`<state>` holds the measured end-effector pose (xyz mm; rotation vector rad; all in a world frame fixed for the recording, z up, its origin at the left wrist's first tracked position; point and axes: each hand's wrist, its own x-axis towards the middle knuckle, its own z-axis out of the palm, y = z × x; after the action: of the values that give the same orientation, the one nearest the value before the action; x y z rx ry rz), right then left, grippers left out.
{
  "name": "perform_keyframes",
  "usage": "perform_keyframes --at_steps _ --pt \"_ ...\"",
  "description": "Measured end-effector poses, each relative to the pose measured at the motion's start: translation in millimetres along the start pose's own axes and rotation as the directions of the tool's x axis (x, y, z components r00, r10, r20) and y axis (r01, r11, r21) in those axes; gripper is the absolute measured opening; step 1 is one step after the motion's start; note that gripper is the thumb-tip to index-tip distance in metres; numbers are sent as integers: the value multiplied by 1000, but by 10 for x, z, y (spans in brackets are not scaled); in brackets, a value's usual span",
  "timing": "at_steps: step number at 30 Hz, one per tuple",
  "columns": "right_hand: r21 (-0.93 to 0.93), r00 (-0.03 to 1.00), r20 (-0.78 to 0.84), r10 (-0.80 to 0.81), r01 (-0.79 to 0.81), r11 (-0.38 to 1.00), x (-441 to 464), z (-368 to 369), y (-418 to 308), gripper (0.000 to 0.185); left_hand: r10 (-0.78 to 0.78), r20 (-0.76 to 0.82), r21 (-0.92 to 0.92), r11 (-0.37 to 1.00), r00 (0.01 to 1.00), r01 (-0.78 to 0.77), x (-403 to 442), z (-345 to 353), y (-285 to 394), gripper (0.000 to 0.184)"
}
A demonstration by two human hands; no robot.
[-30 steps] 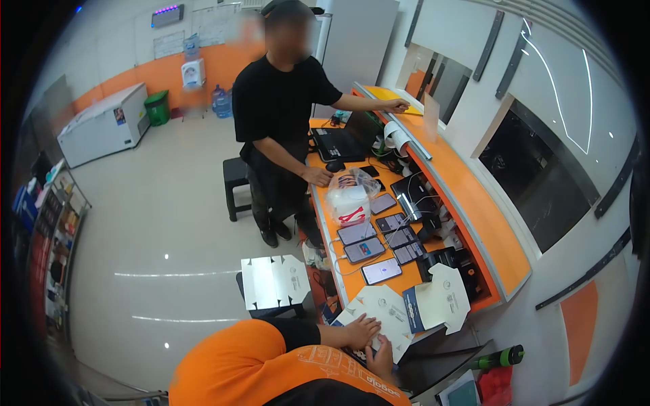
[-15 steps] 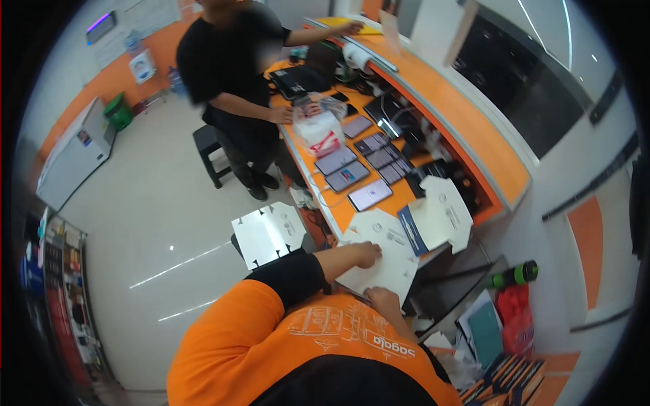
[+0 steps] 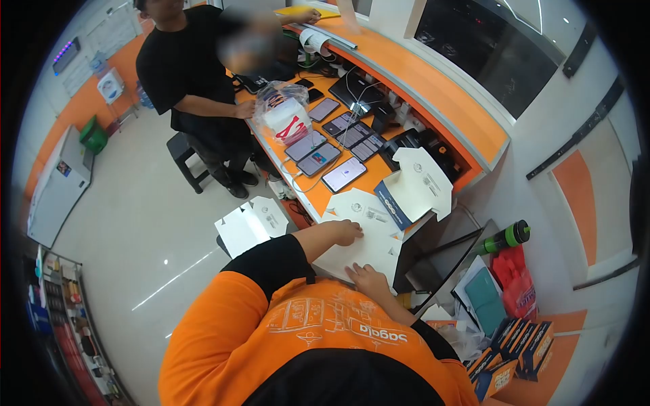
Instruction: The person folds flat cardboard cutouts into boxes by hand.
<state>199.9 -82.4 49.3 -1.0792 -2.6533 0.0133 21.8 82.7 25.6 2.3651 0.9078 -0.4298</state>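
A flat white cardboard piece (image 3: 369, 237) with printed marks and cut corners lies at the near end of the orange counter. My left hand (image 3: 347, 232) rests on its upper left part, palm down, fingers loosely out. Closer to my body, my right hand (image 3: 367, 278) touches the lower part of the same cardboard with its fingers apart. Neither hand is wrapped round anything. Beside this piece, to the right, a partly folded white and blue cardboard box (image 3: 416, 188) stands open. Another white cardboard piece (image 3: 252, 224) lies on a stool to the left.
Several phones (image 3: 344, 174) with cables lie on the counter (image 3: 311, 196), near a plastic bag (image 3: 286, 120). A person in black (image 3: 183, 68) stands at its far left, one hand at the edge. A green bottle (image 3: 506, 237), red bag (image 3: 514, 281) and blue-orange boxes (image 3: 521, 345) are at right.
The view has tilted and shifted, bringing the boxes at lower right into sight. My hands, close together on the cardboard a second ago, are now farther apart on it.
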Motion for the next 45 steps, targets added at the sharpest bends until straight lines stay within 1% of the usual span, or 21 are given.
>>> perform_keyframes --at_steps 2,3,6,8,9,11,14,17,18,20,22,23,26,29,33,36,39,42,43,44,45 --pt "21 998 68 15 -16 1000 21 -120 -41 41 32 22 23 999 999 -33 44 45 -43 61" --pt "31 995 101 21 -25 999 42 -187 -59 40 22 64 18 1000 998 -23 17 20 -19 61" --pt "154 977 201 69 -101 983 136 -438 -94 42 -8 200 17 1000 980 5 -185 -171 166 58" --pt "198 938 335 94 -168 966 261 -711 -144 36 -21 308 36 999 951 11 -281 -294 268 55" --pt "217 911 400 104 -205 954 316 -802 -156 33 -8 328 36 999 945 -3 -254 -250 236 54" --pt "249 885 445 136 -268 931 378 -866 -143 30 16 364 35 999 931 -31 -201 -180 153 52" --pt "289 853 504 140 -319 903 490 -922 -49 28 115 420 45 988 900 -148 -162 -214 98 53" --pt "291 841 529 109 -301 908 520 -919 -40 29 99 348 -206 978 932 -27 -273 -297 30 50" --pt "290 842 532 90 -282 915 533 -897 -52 30 98 287 -338 941 953 5 -408 -408 -5 47" --pt "268 881 465 91 -238 934 461 -836 -149 30 62 168 -583 811 984 49 -783 -626 -118 41" --pt "246 911 406 69 -181 952 385 -790 -212 28 -146 -27 -297 946 989 131 -1070 -390 -376 38" --pt "247 912 404 69 -182 952 386 -807 -225 28 -217 -140 -152 969 966 195 -1199 -218 -426 37" --pt "242 909 413 60 -173 955 380 -844 -248 27 -237 -262 22 968 936 251 -1552 76 -227 50" --pt "237 900 435 28 -145 961 400 -812 -229 26 -117 -418 208 953 901 220 -1621 297 -81 45" --pt "247 889 457 -17 -109 963 395 -765 -229 23 -126 -448 188 955 885 231 -1589 476 -119 60" --pt "230 879 478 -5 -119 966 379 -783 -251 23 -124 -401 143 970 908 196 -1549 481 -151 57" --pt "266 889 457 10 -148 953 324 -773 -273 23 -182 -334 -192 974 925 122 -1427 571 -328 50" --pt "311 897 440 39 -192 931 317 -812 -284 22 -356 -187 -412 875 916 256 -1361 501 -355 36" --pt "323 896 440 50 -210 923 334 -864 -295 21 -355 -150 -499 833 923 240 -1334 493 -357 35" --pt "324 859 508 65 -260 909 371 -945 -305 21 -350 -115 -580 783 930 224 -1298 502 -367 34" --pt "314 846 529 65 -266 911 375 -924 -295 24 -341 -83 -655 727 936 207 -1264 521 -375 33"
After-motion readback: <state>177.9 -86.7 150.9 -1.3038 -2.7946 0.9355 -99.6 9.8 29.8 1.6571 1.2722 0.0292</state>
